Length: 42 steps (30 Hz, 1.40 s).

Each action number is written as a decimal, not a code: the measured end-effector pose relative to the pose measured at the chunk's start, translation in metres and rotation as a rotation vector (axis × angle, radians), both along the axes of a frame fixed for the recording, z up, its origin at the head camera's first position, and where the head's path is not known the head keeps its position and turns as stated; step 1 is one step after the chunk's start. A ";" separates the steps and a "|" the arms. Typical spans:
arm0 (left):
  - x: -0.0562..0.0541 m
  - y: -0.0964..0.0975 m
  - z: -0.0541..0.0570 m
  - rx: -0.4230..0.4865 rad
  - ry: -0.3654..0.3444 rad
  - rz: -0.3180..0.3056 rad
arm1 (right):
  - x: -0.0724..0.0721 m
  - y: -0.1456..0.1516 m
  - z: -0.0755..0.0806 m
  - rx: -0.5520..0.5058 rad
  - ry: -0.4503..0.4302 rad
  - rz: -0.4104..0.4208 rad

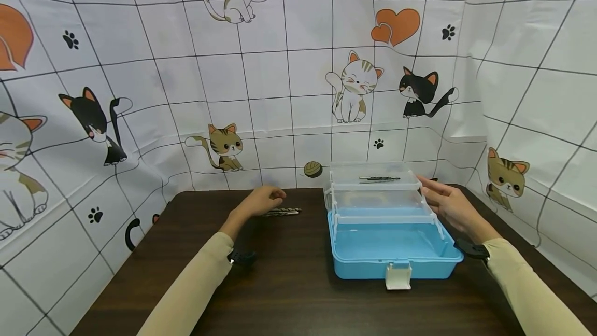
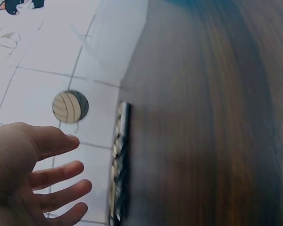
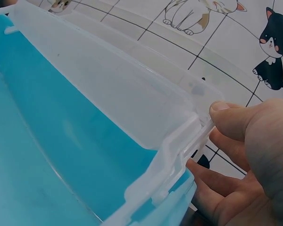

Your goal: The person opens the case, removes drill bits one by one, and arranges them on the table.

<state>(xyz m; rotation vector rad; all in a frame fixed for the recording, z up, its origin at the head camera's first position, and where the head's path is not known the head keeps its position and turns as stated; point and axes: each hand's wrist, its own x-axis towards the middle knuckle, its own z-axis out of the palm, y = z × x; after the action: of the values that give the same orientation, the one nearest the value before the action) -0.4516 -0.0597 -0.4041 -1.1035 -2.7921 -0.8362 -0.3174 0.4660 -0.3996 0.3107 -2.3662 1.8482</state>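
My left hand (image 1: 258, 201), fingers loosely bent and holding nothing, hovers beside several metal drill bits (image 1: 283, 212) lying on the dark table. In the left wrist view, these drill bits (image 2: 120, 160) lie just past the spread fingertips, apart from them. A blue toolbox (image 1: 396, 268) stands open at the right, its clear fold-out trays (image 1: 380, 219) raised toward the back. More drill bits (image 1: 379, 178) lie in the upper tray. At the toolbox's right side my right hand (image 1: 450, 206) holds the end of a clear tray (image 3: 132, 89), thumb on its edge, fingers against the outside.
The dark wooden table (image 1: 280, 294) meets a cat-patterned white sheet (image 1: 266, 77) at the back and sides. A white latch (image 1: 398, 277) hangs down on the toolbox's front.
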 end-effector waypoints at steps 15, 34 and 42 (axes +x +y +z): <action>0.013 0.060 0.025 0.097 0.096 -0.043 | 0.001 0.006 -0.003 -0.004 0.017 0.009; 0.028 0.129 0.070 0.173 0.303 -0.065 | 0.002 0.004 0.001 -0.020 0.006 0.002; 0.031 0.156 0.078 0.114 0.266 -0.205 | -0.001 0.003 -0.004 -0.017 0.028 0.029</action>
<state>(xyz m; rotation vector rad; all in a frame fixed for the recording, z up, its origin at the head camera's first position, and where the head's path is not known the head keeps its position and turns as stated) -0.4201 0.0965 -0.3262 -1.3839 -2.4167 -0.7848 -0.3182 0.4685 -0.4033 0.3687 -2.3391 1.8624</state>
